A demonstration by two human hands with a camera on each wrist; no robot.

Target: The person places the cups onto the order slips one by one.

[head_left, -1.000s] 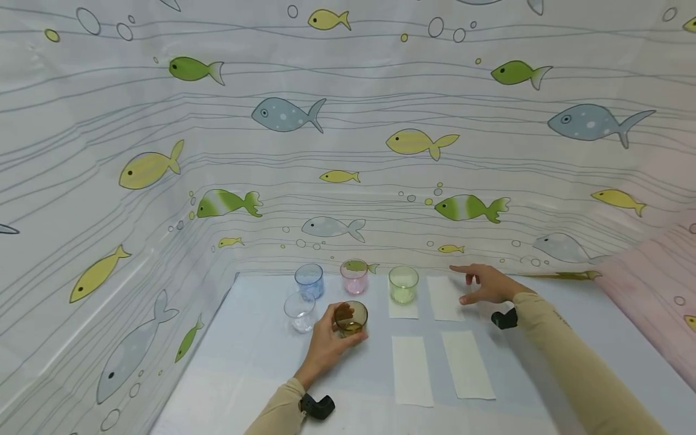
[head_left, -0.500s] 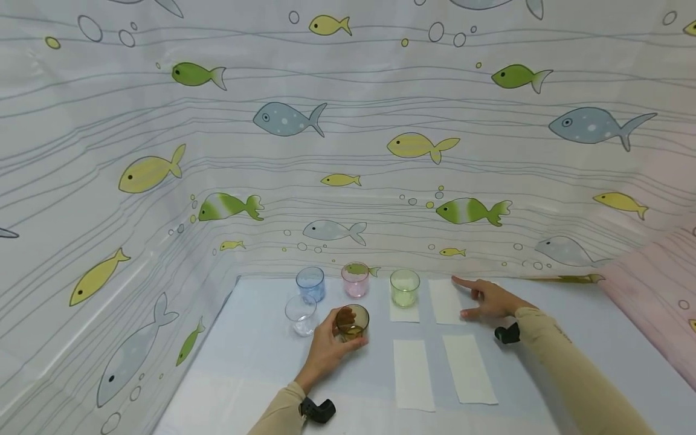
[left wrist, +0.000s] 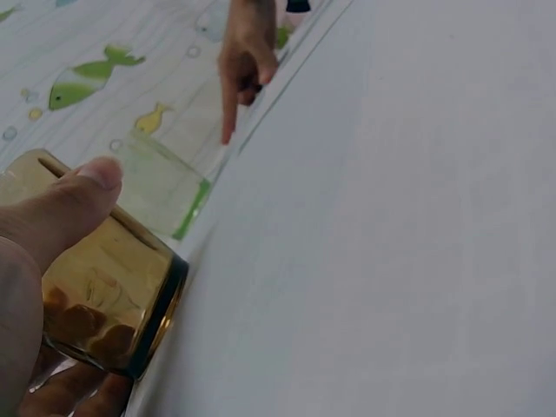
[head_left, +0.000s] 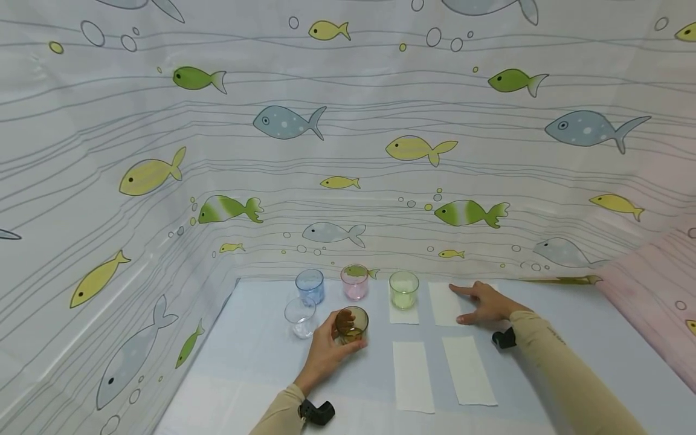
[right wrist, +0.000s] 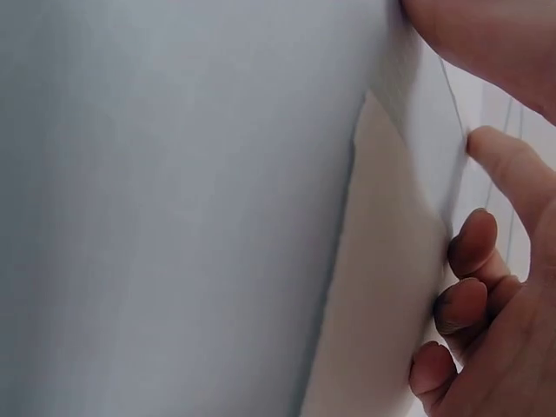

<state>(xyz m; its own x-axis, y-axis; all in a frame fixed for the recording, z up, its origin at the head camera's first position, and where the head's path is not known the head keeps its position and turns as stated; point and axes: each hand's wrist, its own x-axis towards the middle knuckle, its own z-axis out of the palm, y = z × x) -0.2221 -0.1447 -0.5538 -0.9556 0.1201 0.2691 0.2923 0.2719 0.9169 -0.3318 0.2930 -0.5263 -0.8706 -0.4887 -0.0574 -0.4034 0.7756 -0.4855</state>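
Observation:
My left hand (head_left: 327,353) grips an amber-brown glass tumbler (head_left: 356,319), thumb on one side and fingers round the other. In the left wrist view the tumbler (left wrist: 122,287) is close over the white tabletop, with the fingers showing through its wall. At the back right, my right hand (head_left: 486,302) has its index finger and thumb stretched out at a white paper slip (head_left: 443,302); its other fingers are bent in. The right wrist view has this slip (right wrist: 373,287) beside the fingertips. Just left of it, a pale green tumbler (head_left: 404,293) stands on another slip (head_left: 403,317).
Two more white slips, a left one (head_left: 413,377) and a right one (head_left: 470,371), lie nearer the front. Blue (head_left: 310,290), pink (head_left: 354,290) and colourless (head_left: 301,320) tumblers stand at the back left. Fish-printed sheeting (head_left: 348,145) walls the table's back and sides.
My right hand has come down a little, its index finger and thumb now at the back right slip. The left hand keeps its grip on the amber tumbler, almost in place. The head view shifted slightly.

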